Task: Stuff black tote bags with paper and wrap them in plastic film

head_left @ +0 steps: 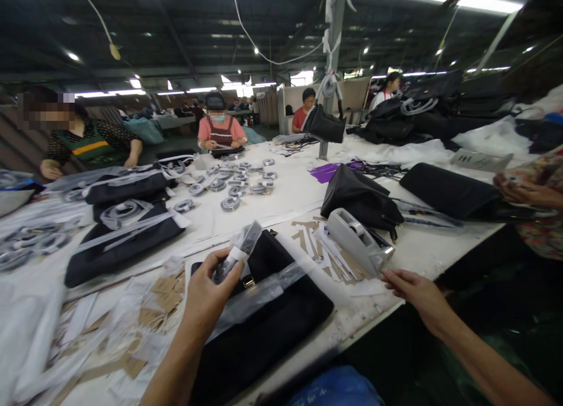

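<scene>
- Left hand (pixel 211 280): thumb and fingers pinch a plastic-wrapped bundle (pixel 240 249) with a white band around it, tilted, its upper end pointing away from the person.
- Bundle is up over the far part of a flat black bag (pixel 299 300), near its gold-coloured clasp (pixel 248 281). Can't tell if it touches the bag.
- Clear plastic strip (pixel 259 300) lies across that bag, which sits at the near edge of the white table (pixel 288 198).
- Right hand (pixel 416 291): fingertips drawn together just beside the near end of a grey tape dispenser (pixel 352 236). Can't tell whether they pinch anything or touch it.
- Pile of white and brown strips (pixel 325 253) left of the dispenser; black bag with a slumped top (pixel 358 198) just behind it.
- Brown tags (pixel 167 288) and loose plastic scattered left of the left forearm.
- Farther out: coiled grey straps (pixel 230 203) mid-table, stacked black bags (pixel 127 236) on the left.
- Co-worker in a green apron (pixel 97 139) far left, another in a pink top (pixel 220 130) across the table; another person's hand (pixel 521 189) at the right edge.
</scene>
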Motion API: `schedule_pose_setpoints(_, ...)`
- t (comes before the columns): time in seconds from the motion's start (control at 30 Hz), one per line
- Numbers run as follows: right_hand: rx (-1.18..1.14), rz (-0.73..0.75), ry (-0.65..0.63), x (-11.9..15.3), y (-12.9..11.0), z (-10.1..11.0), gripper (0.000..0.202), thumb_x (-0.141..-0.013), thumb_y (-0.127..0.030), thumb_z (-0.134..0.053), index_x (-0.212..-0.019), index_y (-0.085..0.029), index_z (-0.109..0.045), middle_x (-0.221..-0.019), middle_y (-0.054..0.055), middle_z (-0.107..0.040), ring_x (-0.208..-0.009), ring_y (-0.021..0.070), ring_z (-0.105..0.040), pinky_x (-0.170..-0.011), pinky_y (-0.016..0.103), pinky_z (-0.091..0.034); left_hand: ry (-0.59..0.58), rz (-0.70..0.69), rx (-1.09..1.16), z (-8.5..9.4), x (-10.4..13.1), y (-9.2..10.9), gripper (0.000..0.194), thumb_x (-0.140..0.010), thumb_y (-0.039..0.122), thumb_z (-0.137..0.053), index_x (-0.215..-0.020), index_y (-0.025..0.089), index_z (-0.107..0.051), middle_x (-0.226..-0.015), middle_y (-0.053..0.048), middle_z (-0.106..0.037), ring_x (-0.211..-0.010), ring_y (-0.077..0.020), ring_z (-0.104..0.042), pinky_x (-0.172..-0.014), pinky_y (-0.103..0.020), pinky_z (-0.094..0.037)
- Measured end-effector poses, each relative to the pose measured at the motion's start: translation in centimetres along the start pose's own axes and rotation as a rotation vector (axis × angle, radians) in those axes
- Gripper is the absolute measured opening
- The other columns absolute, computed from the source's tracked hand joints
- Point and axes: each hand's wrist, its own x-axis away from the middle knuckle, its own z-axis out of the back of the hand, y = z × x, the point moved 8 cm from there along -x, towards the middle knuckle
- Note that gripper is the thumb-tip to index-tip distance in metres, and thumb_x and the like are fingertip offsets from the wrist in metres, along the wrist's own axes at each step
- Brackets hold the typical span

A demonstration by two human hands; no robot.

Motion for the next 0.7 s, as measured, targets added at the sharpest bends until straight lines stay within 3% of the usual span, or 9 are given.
schedule_pose_setpoints(0.1,0.008,0.173,-0.123,2.9,-4.2,-4.9,0.047,-0.068,-0.059,-0.077,-0.089,-0.017,-0.077,-0.083,0.009,-0.075,-0.075,0.0208,-0.067,-0.068,0.029,-0.056,0.007,-0.019,0.042,-0.3,0.3,0.3,0.038,-0.078,0.046,-0.067,-0.106,0.02,-0.067,-0.101,-0.003,-0.072,-0.091,-0.0221,-0.064,-0.077,-0.029,-0.048)
schedule_pose_setpoints(0.23,-0.084,0.327,-0.394,7.1,-10.3,-14.1,0.042,-0.073,-0.056,-0.075,-0.087,-0.017,-0.076,-0.077,0.008,-0.074,-0.071,0.0204,-0.067,-0.07,0.03,-0.056,0.017,-0.059,0.058,-0.9,0.9,0.5,0.03,-0.079,0.038,-0.067,-0.103,0.019,-0.068,-0.09,-0.001,-0.07,-0.078,-0.0176,-0.062,-0.071,-0.026,-0.047)
schedule_pose_setpoints(0.33,-0.178,0.365,-0.584,9.9,-13.3,-20.4,0.037,-0.077,-0.053,-0.074,-0.089,-0.018,-0.075,-0.079,0.007,-0.074,-0.073,0.0199,-0.068,-0.072,0.029,-0.055,0.043,-0.1,0.052,-1.1,1.2,0.8,0.025,-0.079,0.031,-0.067,-0.101,0.019,-0.068,-0.087,0.0,-0.069,-0.075,-0.0159,-0.061,-0.07,-0.025,-0.046)
schedule_pose_setpoints(0.4,-0.23,0.395,-0.676,11.2,-14.6,-23.5,0.035,-0.079,-0.051,-0.074,-0.089,-0.018,-0.074,-0.079,0.006,-0.074,-0.073,0.0191,-0.068,-0.073,0.029,-0.055,0.059,-0.116,0.044,-1.1,1.3,0.9,0.023,-0.079,0.028,-0.067,-0.102,0.02,-0.068,-0.088,0.0,-0.07,-0.077,-0.0161,-0.062,-0.072,-0.026,-0.046)
schedule_pose_setpoints(0.53,-0.258,0.442,-0.69,11.7,-15.9,-26.6,0.034,-0.079,-0.051,-0.073,-0.083,-0.017,-0.074,-0.074,0.004,-0.072,-0.071,0.0172,-0.065,-0.071,0.027,-0.052,0.094,-0.154,0.024,-0.9,1.7,1.4,0.024,-0.078,0.024,-0.069,-0.102,0.021,-0.067,-0.095,-0.002,-0.071,-0.085,-0.0187,-0.064,-0.079,-0.029,-0.048)
schedule_pose_setpoints(0.7,-0.145,0.435,-0.621,10.8,-16.2,-27.3,0.038,-0.079,-0.053,-0.072,-0.071,-0.016,-0.07,-0.064,0.002,-0.067,-0.06,0.0136,-0.06,-0.059,0.023,-0.047,0.132,-0.219,-0.014,-0.6,2.2,1.6,0.024,-0.077,0.02,-0.069,-0.101,0.021,-0.067,-0.098,-0.004,-0.07,-0.093,-0.0213,-0.064,-0.085,-0.033,-0.048)
